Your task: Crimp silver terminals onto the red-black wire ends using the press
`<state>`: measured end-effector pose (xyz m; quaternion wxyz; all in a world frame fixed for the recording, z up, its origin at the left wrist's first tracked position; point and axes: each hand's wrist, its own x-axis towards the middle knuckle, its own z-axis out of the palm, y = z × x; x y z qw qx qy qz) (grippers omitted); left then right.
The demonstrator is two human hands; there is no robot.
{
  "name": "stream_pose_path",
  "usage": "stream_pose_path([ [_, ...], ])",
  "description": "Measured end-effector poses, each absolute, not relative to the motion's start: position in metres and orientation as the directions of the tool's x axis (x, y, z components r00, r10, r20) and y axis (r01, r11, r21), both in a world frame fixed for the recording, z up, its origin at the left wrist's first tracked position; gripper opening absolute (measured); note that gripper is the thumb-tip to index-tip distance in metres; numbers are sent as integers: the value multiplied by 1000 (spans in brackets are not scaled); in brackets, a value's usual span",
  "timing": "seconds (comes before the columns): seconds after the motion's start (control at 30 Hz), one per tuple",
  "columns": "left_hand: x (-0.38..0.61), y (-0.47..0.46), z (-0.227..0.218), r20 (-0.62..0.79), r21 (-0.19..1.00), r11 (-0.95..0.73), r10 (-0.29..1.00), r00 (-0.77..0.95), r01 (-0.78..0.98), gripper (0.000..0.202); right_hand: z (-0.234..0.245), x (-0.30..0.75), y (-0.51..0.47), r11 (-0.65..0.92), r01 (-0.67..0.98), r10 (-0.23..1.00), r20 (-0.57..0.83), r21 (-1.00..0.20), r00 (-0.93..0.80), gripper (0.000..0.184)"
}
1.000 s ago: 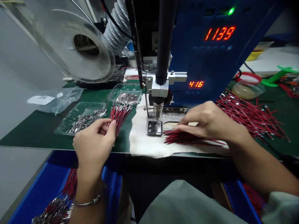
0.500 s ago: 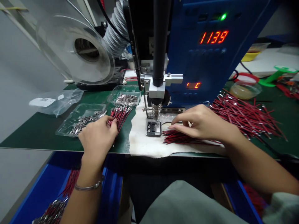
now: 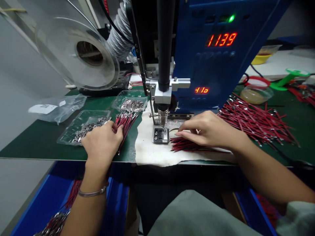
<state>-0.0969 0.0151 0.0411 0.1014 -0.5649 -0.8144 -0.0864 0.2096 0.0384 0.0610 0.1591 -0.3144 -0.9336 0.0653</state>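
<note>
My left hand [image 3: 102, 141] is closed, its fingertips curled against a bundle of red and black wires [image 3: 126, 124] with metal ends; what it pinches is hidden. Just behind that hand, a clear tray [image 3: 66, 132] holds small metal parts. My right hand [image 3: 206, 131] is in a pinch over a second bundle of red and black wires [image 3: 182, 144], which lies on a white cloth [image 3: 152, 154]. A thin dark wire [image 3: 174, 129] runs from its fingertips towards a small black fixture [image 3: 157, 136]. Directly above the fixture is a soldering head with a spring-like coil [image 3: 163, 116].
The blue machine [image 3: 199, 68] shows lit red digits. A large clear reel [image 3: 76, 55] stands at the left, near another tray of metal parts [image 3: 133, 104]. Loose red and black wires [image 3: 256, 119] are heaped at the right. Blue bins [image 3: 41, 200] sit below the table edge.
The machine's lower red display reads differently, while the upper still shows 1139. The view has shifted slightly; both hands stay almost where they were.
</note>
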Motion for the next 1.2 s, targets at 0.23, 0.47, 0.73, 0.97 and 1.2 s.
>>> stream_pose_path([
  [0.23,-98,6,48,346,80,383,855,-386,920,49,60,208,41,792,573,610,227,-210,-760,31],
  [0.47,-155,3,63,247,98,599,759,-603,795,50,61,209,41,791,562,582,15,-244,-813,16],
  [0.73,-174,17,73,-105,-74,495,860,-500,866,50,54,205,41,780,566,589,9,-266,-808,14],
  [0.97,-174,27,68,-38,45,465,885,-463,884,27,56,206,42,790,540,573,34,-291,-819,15],
  [1.2,-165,11,61,309,238,382,842,-443,893,17,54,205,44,810,535,566,84,-239,-820,14],
])
